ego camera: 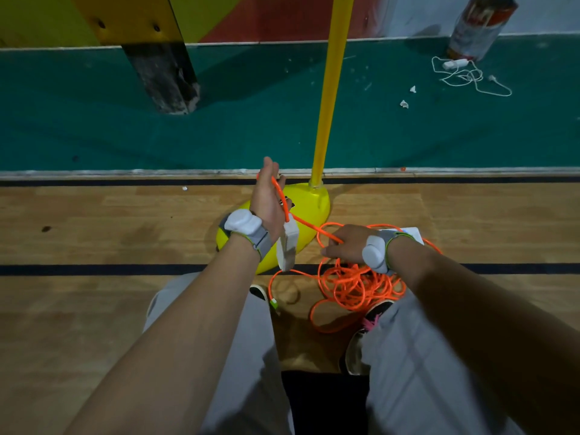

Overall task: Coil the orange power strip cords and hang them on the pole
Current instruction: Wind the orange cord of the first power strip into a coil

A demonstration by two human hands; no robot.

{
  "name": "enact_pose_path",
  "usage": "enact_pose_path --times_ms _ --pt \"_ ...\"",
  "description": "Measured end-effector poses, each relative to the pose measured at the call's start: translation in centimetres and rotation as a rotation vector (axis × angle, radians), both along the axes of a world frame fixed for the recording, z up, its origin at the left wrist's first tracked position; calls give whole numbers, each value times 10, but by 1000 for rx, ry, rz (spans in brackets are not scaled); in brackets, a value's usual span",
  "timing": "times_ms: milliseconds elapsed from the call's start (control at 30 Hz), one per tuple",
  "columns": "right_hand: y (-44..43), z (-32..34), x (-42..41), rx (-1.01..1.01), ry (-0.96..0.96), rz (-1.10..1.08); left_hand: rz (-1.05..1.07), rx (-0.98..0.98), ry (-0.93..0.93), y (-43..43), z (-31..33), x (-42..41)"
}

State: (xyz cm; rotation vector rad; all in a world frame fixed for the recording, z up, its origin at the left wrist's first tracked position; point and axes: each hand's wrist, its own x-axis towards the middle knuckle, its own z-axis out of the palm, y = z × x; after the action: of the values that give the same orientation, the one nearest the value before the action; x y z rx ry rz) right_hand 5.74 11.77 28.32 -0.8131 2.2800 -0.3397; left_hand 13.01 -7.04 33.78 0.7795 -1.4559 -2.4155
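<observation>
Head view. The left hand [268,199] is raised, palm inward, its fingers [269,169] straight and pressed together; whether the thumb clamps anything cannot be told. The orange cord [354,287] passes over these fingertips and down the palm to a white power strip [287,243] hanging at the heel of the hand. The right hand [346,243] has its fingers curled round the cord, which runs straight across to the left palm. Below the right fingers the rest of the cord lies in a loose tangle on the wooden floor [94,230]. The yellow pole [329,89] stands upright in its base [310,199], just beyond the left fingers.
</observation>
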Motion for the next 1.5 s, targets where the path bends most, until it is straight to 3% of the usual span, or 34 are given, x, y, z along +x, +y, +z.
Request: enact_pose_path --times_ms 400,733,1133,1500 --pt "-7 16 10 -363 336 87 -170 -251 -164 -5 -13 -6" --pt "-2 38 3 -663 380 55 -475 -378 -357 3 -29 -2" --pt "-3 39 -2 -744 369 -113 -717 -164 -461 13 -19 8" --pt "2 20 -17 -762 255 -177 -740 29 -339 11 -5 11"
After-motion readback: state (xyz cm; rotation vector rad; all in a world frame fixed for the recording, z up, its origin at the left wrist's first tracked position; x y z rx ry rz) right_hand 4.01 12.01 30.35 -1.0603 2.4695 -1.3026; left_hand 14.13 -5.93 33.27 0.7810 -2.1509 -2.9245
